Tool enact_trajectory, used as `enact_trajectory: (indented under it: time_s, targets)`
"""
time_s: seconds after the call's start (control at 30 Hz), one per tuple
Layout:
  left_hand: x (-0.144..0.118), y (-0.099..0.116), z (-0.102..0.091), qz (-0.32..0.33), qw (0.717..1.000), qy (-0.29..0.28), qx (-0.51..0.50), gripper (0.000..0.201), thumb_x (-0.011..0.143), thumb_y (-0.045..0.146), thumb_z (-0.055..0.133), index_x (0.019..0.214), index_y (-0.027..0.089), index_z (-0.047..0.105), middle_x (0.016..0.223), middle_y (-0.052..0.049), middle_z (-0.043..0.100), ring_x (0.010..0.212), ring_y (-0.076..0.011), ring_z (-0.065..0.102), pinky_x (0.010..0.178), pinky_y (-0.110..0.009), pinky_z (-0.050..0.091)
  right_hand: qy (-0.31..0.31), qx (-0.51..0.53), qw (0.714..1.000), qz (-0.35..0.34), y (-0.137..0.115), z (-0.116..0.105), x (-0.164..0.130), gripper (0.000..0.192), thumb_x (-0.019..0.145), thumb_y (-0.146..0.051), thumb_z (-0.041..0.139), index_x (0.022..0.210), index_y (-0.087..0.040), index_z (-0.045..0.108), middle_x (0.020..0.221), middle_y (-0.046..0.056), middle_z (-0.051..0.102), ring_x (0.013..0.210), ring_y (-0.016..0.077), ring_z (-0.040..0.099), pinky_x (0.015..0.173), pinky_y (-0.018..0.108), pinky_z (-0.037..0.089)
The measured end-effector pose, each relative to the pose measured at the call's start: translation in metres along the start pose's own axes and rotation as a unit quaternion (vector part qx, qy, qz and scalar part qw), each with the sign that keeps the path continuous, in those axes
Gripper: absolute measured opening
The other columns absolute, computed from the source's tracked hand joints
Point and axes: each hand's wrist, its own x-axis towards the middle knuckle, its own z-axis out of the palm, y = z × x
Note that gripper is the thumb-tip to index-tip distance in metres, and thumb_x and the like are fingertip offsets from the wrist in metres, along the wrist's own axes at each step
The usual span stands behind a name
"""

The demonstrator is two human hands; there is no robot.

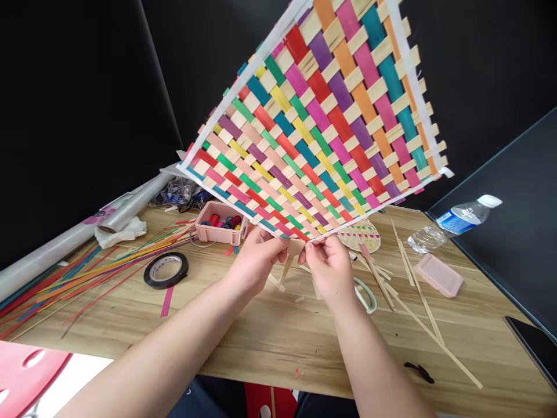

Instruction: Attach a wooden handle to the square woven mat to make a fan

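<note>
A large woven mat (322, 116) of coloured and pale strips, edged with white tape, stands tilted up above the wooden table (270, 331). My left hand (256, 261) and my right hand (331, 264) both pinch its lower corner, close together, with a pale strip end between the fingers. Loose pale strips (282, 278) lie under the hands.
A pink box of thread spools (220, 223), a black tape roll (166, 270) and a fan of coloured strips (87, 273) lie left. Right: scissors (365, 293), a small woven piece (361, 235), long pale strips (418, 302), a pink case (438, 276), a water bottle (452, 223).
</note>
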Motion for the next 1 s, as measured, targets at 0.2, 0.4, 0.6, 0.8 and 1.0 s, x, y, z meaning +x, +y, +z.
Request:
enact_trajectory:
  time_s: [0.2, 0.4, 0.6, 0.8, 1.0]
  targets:
    - [0.002, 0.000, -0.001, -0.003, 1.000, 0.001, -0.007, 0.021, 0.061, 0.017, 0.066, 0.057, 0.017, 0.045, 0.054, 0.006, 0.039, 0.051, -0.0061, 0.036, 0.049, -0.021, 0.030, 0.009, 0.002, 1.000, -0.019, 0.005, 0.003, -0.002, 0.016, 0.079, -0.027, 0.063, 0.077, -0.024, 0.047, 0.072, -0.002, 0.054, 0.061, 0.0121, 0.052, 0.055, 0.025, 0.046]
    - [0.003, 0.000, 0.003, -0.011, 1.000, 0.011, -0.027, 0.023, 0.057, 0.015, 0.062, 0.054, 0.017, 0.040, 0.054, 0.006, 0.034, 0.051, -0.0052, 0.033, 0.049, -0.020, 0.027, 0.012, 0.001, 1.000, -0.023, 0.010, 0.006, -0.002, 0.016, 0.079, -0.027, 0.061, 0.078, -0.023, 0.046, 0.074, -0.002, 0.053, 0.062, 0.0115, 0.051, 0.057, 0.025, 0.047]
    - [0.009, -0.003, 0.010, 0.015, 0.999, 0.019, -0.043, 0.024, 0.056, 0.011, 0.055, 0.051, 0.018, 0.033, 0.049, 0.007, 0.032, 0.046, -0.0043, 0.032, 0.045, -0.019, 0.027, 0.036, -0.014, 0.999, -0.022, 0.012, 0.007, 0.001, 0.016, 0.075, -0.024, 0.062, 0.078, -0.023, 0.047, 0.075, -0.002, 0.054, 0.064, 0.0123, 0.053, 0.057, 0.025, 0.047]
    - [0.011, -0.002, 0.016, -0.001, 0.998, 0.038, -0.053, 0.024, 0.052, 0.012, 0.054, 0.052, 0.019, 0.031, 0.048, 0.008, 0.031, 0.043, -0.0040, 0.033, 0.042, -0.019, 0.027, 0.050, -0.005, 0.999, -0.019, 0.016, 0.007, 0.004, 0.014, 0.074, -0.023, 0.060, 0.078, -0.023, 0.047, 0.073, -0.003, 0.054, 0.060, 0.0106, 0.050, 0.054, 0.023, 0.045]
    - [0.012, -0.006, 0.014, 0.012, 0.998, 0.033, -0.059, 0.022, 0.054, 0.010, 0.052, 0.050, 0.018, 0.032, 0.046, 0.007, 0.033, 0.043, -0.0042, 0.033, 0.042, -0.019, 0.026, 0.067, 0.010, 0.998, -0.007, 0.018, 0.009, 0.004, 0.016, 0.070, -0.021, 0.061, 0.082, -0.022, 0.050, 0.074, -0.003, 0.054, 0.061, 0.0109, 0.051, 0.055, 0.025, 0.046]
